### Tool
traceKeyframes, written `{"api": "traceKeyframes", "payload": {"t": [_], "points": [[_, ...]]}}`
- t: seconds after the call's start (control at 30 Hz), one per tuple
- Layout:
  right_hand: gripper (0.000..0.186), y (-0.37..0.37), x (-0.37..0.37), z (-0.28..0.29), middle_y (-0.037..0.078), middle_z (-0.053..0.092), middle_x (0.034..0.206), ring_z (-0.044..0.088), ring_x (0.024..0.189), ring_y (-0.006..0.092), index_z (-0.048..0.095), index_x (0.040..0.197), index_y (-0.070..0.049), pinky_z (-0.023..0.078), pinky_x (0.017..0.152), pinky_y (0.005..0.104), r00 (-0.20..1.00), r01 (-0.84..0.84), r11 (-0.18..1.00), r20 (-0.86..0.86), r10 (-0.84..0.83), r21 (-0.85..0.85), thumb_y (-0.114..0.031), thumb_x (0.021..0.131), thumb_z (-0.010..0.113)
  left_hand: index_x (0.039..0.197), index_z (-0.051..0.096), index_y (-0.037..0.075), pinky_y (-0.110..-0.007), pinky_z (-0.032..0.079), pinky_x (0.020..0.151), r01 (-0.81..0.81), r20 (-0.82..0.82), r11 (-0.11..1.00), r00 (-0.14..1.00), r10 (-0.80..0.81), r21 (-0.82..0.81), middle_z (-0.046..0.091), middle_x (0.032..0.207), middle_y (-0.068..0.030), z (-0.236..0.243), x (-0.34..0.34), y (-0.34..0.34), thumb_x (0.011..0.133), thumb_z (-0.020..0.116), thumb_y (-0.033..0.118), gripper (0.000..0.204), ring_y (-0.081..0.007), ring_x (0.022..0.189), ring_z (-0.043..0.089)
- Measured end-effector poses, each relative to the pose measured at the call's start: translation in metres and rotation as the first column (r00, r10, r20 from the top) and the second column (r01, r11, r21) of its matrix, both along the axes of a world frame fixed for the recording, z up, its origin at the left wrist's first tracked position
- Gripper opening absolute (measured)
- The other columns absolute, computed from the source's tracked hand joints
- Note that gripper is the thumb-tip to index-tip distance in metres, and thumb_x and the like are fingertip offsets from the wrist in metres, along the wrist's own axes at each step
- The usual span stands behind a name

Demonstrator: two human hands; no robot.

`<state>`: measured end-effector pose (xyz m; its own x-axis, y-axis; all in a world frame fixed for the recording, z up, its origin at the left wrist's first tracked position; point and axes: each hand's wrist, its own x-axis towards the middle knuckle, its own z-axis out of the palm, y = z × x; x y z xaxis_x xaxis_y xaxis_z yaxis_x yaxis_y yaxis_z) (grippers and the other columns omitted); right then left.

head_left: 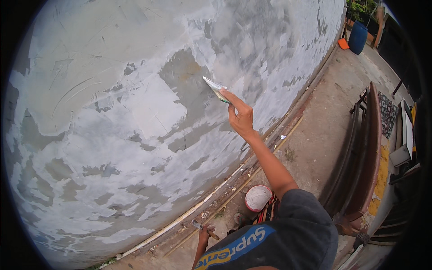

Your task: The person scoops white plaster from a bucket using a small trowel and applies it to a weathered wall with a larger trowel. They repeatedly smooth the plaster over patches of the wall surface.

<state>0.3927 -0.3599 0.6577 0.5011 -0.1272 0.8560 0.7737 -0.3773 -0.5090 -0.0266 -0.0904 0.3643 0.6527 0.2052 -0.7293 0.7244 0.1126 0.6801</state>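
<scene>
My right hand [241, 118] is stretched up to the wall, thumb and fingers closed on a flat putty blade [216, 90] with whitish smears on it. The blade's tip is at a bare grey patch; whether it touches the wall I cannot tell. The plastered wall [148, 112] carries uneven white putty with grey patches showing through. Low by my body, my left hand [204, 233] grips a putty knife [196, 224] with a metal blade and a wooden-looking handle. A round bucket [258, 198] with white putty at its top stands beside my body, below my right forearm.
A pale pipe [180, 219] and a thin yellowish rod [220, 208] run along the wall's foot. To the right are a long brown bench-like piece [371, 148], patterned cloth [388, 114] and stacked items. Far off stand a blue barrel [358, 38] and an orange object [343, 44].
</scene>
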Motion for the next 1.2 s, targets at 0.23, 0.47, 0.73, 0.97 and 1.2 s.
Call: {"api": "traceKeyframes", "payload": {"t": [0.23,0.47,0.73,0.97,1.2], "points": [[0.036,-0.048,0.061,0.021,0.018,0.069,0.104,0.062,0.078,0.0181,0.06,0.123,-0.002,0.048,0.071,0.0279,0.973,0.224,0.927,-0.115,-0.198,0.3,0.001,0.088,0.053,0.127,0.052,0.001,-0.04,0.054,0.082,-0.034,0.032,0.999,0.999,0.033,0.024,0.066,0.11,-0.0216,0.0,0.016,0.001,0.102,0.031,0.042,0.051,-0.0286,0.099,0.065],[0.05,0.016,0.0,0.028,0.016,0.065,0.118,0.063,0.108,0.0319,0.061,0.124,-0.006,0.05,0.091,0.0341,0.999,0.013,0.991,-0.036,-0.009,0.13,0.013,0.078,0.05,0.129,0.049,0.0,-0.04,0.053,0.084,-0.053,0.021,0.998,0.998,0.054,-0.017,0.065,0.11,-0.0218,-0.003,0.004,-0.001,0.101,0.032,0.044,0.054,-0.0289,0.1,0.065],[0.062,0.107,0.007,0.029,0.017,0.056,0.13,0.052,0.122,0.0361,0.058,0.128,-0.004,0.043,0.104,0.0441,0.955,0.246,0.959,0.136,-0.265,0.138,0.02,0.072,0.048,0.129,0.049,-0.001,-0.039,0.052,0.086,-0.064,0.044,0.997,0.997,0.066,-0.031,0.065,0.111,-0.0221,0.001,0.005,0.004,0.102,0.03,0.041,0.054,-0.0291,0.103,0.064],[0.068,0.124,-0.006,0.003,0.02,0.048,0.137,0.046,0.127,0.0364,0.057,0.13,-0.006,0.041,0.105,0.0434,0.976,0.201,0.972,0.062,-0.21,0.118,0.017,0.067,0.05,0.128,0.051,-0.001,-0.038,0.052,0.086,-0.09,0.01,0.996,0.996,0.091,-0.019,0.065,0.11,-0.0218,0.002,-0.02,0.006,0.102,0.032,0.042,0.054,-0.0286,0.102,0.064],[0.057,0.075,-0.074,-0.009,0.017,0.061,0.124,0.061,0.107,0.0293,0.059,0.125,-0.003,0.049,0.093,0.0342,0.904,-0.136,0.985,-0.42,0.08,-0.104,0.013,0.071,0.051,0.128,0.05,0.001,-0.041,0.05,0.087,-0.07,0.107,0.998,0.992,0.069,0.009,0.066,0.111,-0.0189,-0.002,0.004,-0.001,0.102,0.03,0.04,0.051,-0.0263,0.102,0.064]]}}
